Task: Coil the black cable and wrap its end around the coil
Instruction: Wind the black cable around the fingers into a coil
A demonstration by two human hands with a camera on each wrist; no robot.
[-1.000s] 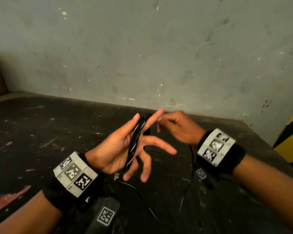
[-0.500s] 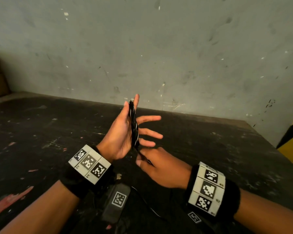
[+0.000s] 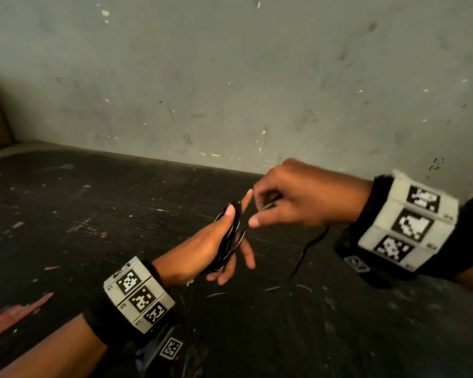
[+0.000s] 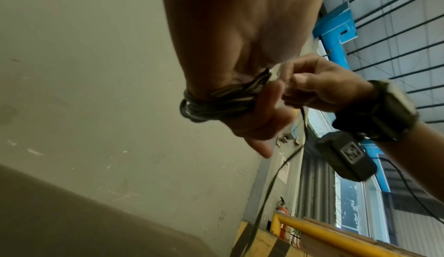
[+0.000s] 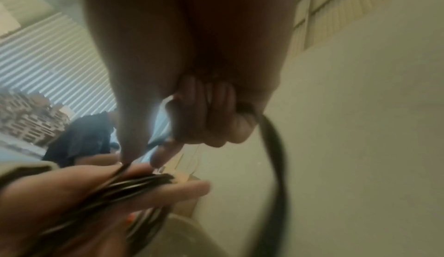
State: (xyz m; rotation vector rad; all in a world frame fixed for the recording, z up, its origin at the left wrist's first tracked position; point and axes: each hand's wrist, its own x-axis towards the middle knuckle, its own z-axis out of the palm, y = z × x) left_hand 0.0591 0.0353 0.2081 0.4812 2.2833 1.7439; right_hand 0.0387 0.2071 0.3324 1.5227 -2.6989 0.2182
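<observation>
We hold our left hand point(image 3: 202, 249) up above the dark, scuffed bench point(image 3: 99, 219), palm turned sideways, its fingers straight and slightly spread. The thin black cable point(image 3: 228, 241) is wound in several glossy loops around this hand, the bundle running from near the thumb tip down across the palm; in the left wrist view the loops point(image 4: 216, 101) pass round the base of the thumb and over the palm. Our right hand point(image 3: 298, 197) sits just beside the left fingertips, toward the far edge of the bench by the grey, pitted wall point(image 3: 230, 77). Its fingers are curled, and thumb and forefinger pinch the cable's free strand close to the coil; the right wrist view is blurred, but it shows the curled fingers point(image 5: 216, 113) closed round the strand. From that pinch the loose tail point(image 3: 309, 246) hangs down in a curve to the bench top below the right wrist. Both wrists wear black bands with white coded marker blocks point(image 3: 138, 294).
</observation>
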